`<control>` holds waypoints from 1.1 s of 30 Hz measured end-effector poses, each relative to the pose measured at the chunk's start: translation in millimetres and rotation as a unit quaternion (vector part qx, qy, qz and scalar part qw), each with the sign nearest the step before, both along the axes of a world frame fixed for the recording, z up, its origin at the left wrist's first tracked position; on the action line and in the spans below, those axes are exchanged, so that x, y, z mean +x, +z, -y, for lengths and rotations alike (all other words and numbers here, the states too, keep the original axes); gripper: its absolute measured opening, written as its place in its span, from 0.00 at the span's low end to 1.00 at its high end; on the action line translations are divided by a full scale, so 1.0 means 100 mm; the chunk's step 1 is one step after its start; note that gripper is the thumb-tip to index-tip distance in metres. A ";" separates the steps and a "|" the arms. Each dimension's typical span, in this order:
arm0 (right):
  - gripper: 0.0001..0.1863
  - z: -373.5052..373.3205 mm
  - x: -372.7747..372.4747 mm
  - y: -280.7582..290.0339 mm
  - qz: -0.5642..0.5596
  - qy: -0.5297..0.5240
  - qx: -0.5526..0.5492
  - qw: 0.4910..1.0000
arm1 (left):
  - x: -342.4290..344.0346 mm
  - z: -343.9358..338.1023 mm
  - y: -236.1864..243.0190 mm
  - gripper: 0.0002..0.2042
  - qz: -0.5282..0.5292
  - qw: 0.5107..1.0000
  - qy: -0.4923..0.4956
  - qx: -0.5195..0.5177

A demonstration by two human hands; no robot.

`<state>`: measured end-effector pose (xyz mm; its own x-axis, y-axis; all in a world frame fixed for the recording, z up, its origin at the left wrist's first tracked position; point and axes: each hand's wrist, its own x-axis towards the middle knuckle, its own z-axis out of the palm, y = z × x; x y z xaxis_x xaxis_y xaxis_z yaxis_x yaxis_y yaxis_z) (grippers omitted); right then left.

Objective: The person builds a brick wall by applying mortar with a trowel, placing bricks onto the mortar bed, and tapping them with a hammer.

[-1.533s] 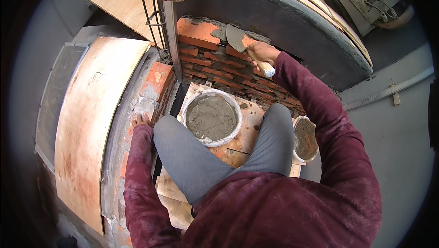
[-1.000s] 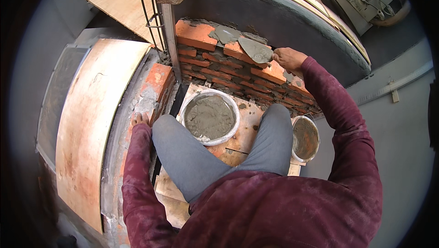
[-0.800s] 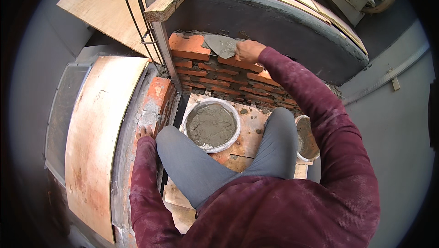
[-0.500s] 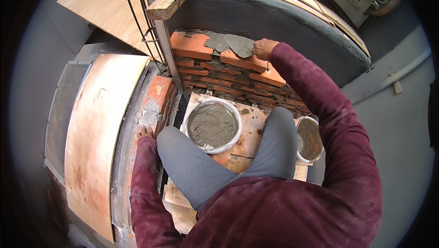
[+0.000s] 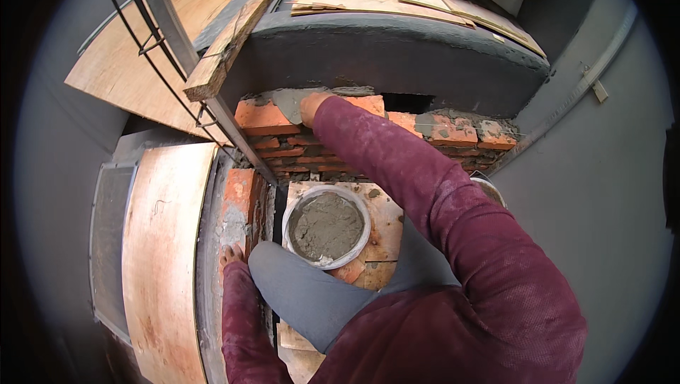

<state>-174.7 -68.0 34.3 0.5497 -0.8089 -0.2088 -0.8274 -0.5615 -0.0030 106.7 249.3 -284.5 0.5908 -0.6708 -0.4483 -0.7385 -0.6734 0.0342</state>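
Gripping the trowel [image 5: 288, 106], the right hand [image 5: 314, 109] is holding it at the bricks [image 5: 263, 116]; the left hand [image 5: 231, 254] is resting open on the low wall [image 5: 239, 187], likely for balance, the mortar bucket [image 5: 287, 230] standing rightward.

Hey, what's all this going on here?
Someone's right hand holds a trowel at the top of a brick wall, though the handle is hidden from view. The left hand rests on a mortar-smeared brick ledge off to the left. A white bucket of grey mortar stands on wooden boards in front of the wall.
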 end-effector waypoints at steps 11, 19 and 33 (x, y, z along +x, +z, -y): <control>0.16 0.22 -1.81 -0.10 -0.074 0.065 -0.030 0.995 | 0.32 -0.20 -0.34 0.27 0.063 0.997 -0.049 -0.017; 0.20 0.28 -2.37 -0.17 0.020 0.002 -0.042 0.999 | 0.26 -0.15 -0.24 0.28 0.063 0.997 -0.047 -0.014; 0.18 -0.44 -2.01 0.04 0.387 -0.346 0.370 0.771 | 0.16 -0.13 -0.16 0.28 0.044 0.998 -0.051 0.011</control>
